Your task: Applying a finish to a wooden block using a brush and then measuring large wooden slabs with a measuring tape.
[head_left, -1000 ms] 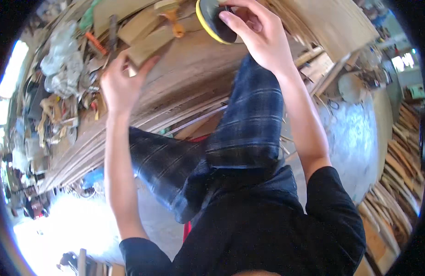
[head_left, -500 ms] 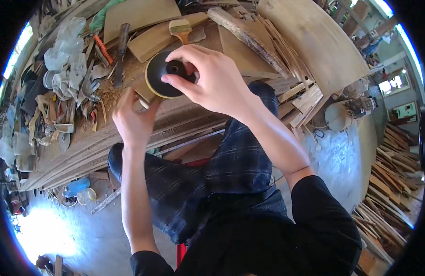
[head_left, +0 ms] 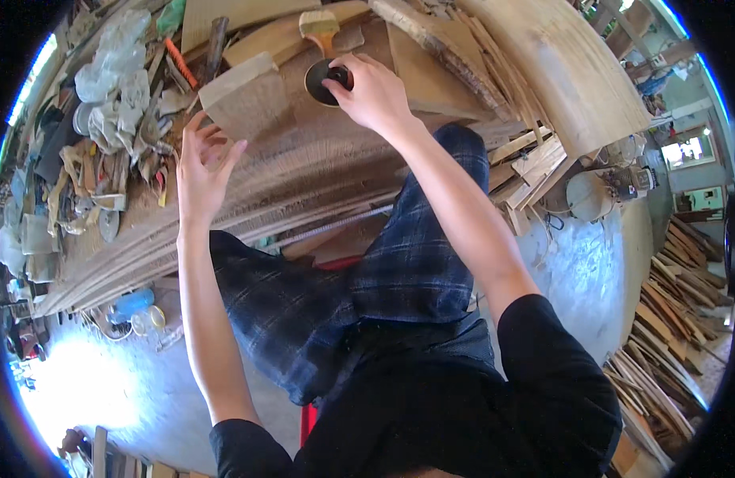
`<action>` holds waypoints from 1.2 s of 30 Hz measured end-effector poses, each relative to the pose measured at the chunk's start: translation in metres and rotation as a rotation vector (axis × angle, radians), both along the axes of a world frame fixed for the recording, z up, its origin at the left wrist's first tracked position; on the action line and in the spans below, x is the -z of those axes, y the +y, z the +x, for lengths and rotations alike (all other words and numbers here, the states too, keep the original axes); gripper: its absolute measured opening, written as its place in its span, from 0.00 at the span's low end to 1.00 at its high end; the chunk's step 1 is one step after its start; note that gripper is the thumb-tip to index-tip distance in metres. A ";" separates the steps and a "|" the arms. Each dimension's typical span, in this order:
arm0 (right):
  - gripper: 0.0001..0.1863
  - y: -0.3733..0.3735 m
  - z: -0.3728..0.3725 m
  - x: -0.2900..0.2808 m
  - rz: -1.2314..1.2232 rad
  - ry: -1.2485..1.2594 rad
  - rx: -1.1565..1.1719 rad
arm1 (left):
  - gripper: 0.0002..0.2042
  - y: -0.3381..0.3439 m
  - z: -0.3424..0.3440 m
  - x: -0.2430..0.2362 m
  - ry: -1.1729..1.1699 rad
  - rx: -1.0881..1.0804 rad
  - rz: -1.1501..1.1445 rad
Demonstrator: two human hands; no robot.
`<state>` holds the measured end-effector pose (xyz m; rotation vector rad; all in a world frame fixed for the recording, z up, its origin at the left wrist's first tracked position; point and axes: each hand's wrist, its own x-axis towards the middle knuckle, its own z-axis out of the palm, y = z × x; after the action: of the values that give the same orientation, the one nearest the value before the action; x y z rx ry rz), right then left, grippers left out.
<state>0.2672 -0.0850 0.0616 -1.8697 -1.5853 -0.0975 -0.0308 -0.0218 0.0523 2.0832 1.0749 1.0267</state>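
My right hand [head_left: 375, 94] grips the hub of a round black sanding pad [head_left: 316, 86] with a pale rim, thumb and fingers closed about it. The pad is at the bench top, beside the handle of a wide brush [head_left: 320, 30]. To the left, a squared wooden block [head_left: 246, 99] rests on the wooden bench [head_left: 304, 179]. My left hand [head_left: 206, 163] is just by the block's near left side, fingers spread and curved, with nothing in it. Whether a fingertip touches the block I cannot tell.
Plastic bags [head_left: 117, 68], rags and small tools crowd the bench's left end. An orange coiled piece [head_left: 180, 62] lies near them. Boards and a bark-edged stick [head_left: 439, 52] lie at the back, with a broad plank [head_left: 566, 76] at right. Wood strips [head_left: 678, 295] are heaped on the floor.
The sanding pad in my right hand has moved right and away, lower toward the bench. My left hand has moved left and opened; the wooden block now shows fully.
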 end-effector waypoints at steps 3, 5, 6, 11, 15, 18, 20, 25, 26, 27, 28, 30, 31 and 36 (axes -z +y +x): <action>0.19 0.001 -0.006 0.030 0.041 -0.054 -0.052 | 0.32 -0.002 -0.011 0.018 0.057 -0.046 -0.016; 0.19 -0.003 -0.020 0.036 0.090 -0.067 -0.096 | 0.30 0.001 -0.011 0.018 0.129 -0.067 -0.024; 0.18 -0.006 -0.029 0.037 0.273 -0.074 -0.090 | 0.28 0.005 -0.006 0.017 0.169 -0.103 0.007; 0.07 -0.066 -0.101 0.079 -0.017 0.318 -0.708 | 0.28 0.024 0.001 0.019 0.090 -0.118 0.166; 0.16 -0.025 -0.107 0.238 -0.936 0.122 -0.993 | 0.25 0.045 0.009 0.054 -0.060 -0.062 0.202; 0.18 -0.009 -0.064 0.385 -1.186 0.034 -0.975 | 0.25 0.047 0.042 0.034 -0.024 -0.125 0.354; 0.19 0.009 -0.126 0.383 -1.244 -0.102 -0.966 | 0.26 0.046 0.016 0.056 0.123 -0.195 0.430; 0.19 0.142 -0.186 0.336 -0.976 -0.123 -1.081 | 0.29 0.043 0.023 0.047 0.166 -0.300 0.338; 0.19 0.155 -0.195 0.328 -0.934 -0.117 -1.104 | 0.29 0.042 0.022 0.050 0.144 -0.339 0.284; 0.19 0.162 -0.204 0.322 -0.898 -0.107 -1.131 | 0.29 0.039 0.019 0.049 0.144 -0.391 0.224; 0.20 0.169 -0.209 0.318 -0.867 -0.102 -1.154 | 0.28 0.038 0.021 0.049 0.112 -0.427 0.207; 0.20 0.177 -0.205 0.331 -0.828 -0.087 -1.161 | 0.28 0.039 0.028 0.050 0.077 -0.449 0.202; 0.20 0.177 -0.202 0.341 -0.817 -0.073 -1.156 | 0.29 0.037 0.029 0.049 0.073 -0.458 0.156; 0.20 0.151 -0.179 0.391 -0.808 -0.002 -1.111 | 0.34 0.037 0.032 0.048 0.090 -0.465 0.173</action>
<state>0.0885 0.0664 -0.3296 -1.1492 -2.6581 1.1544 0.0008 0.0154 0.0040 2.0759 1.6174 1.2907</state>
